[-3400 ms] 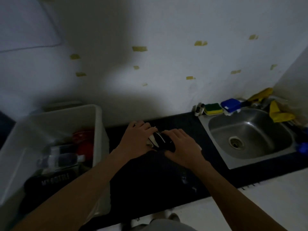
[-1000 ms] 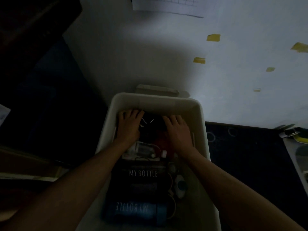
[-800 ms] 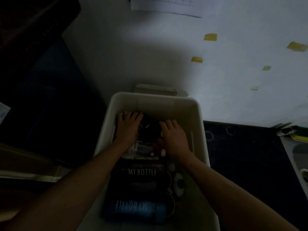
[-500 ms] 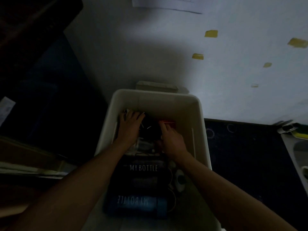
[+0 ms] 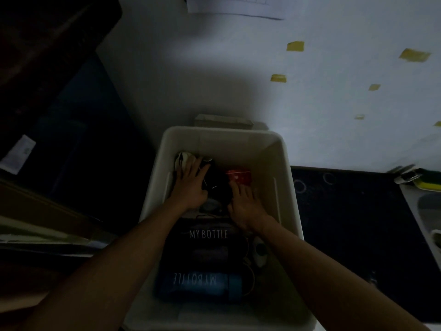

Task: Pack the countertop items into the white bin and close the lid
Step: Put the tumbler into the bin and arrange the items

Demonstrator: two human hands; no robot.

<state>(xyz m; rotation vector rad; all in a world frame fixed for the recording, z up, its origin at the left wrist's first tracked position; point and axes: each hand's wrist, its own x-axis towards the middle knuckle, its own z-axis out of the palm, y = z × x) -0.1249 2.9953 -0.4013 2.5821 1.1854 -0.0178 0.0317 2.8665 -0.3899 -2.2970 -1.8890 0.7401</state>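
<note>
The white bin (image 5: 287,163) stands open below me, left of the black countertop (image 5: 346,211). Inside it, my left hand (image 5: 189,185) lies with straight fingers on a black-and-white bundle (image 5: 212,177) at the far end. My right hand (image 5: 245,204) rests flat beside the bundle, fingertips close to a red container (image 5: 238,176). Nearer me lie a dark bottle marked MY BOTTLE (image 5: 207,235) and a blue bottle (image 5: 198,283) with the same words. A small white item (image 5: 260,253) sits by the right wall. The scene is dim.
A pale flat piece (image 5: 223,120) stands behind the bin against the wall. At the far right are a sink edge (image 5: 422,211), a yellow-green sponge (image 5: 429,182) and a small metal item (image 5: 405,176). Dark furniture (image 5: 47,68) fills the left side.
Both hands carried the black-and-white bundle from the countertop into the bin. In the last second the right hand drew back toward me, uncovering the red container; the left hand stayed on the bundle.
</note>
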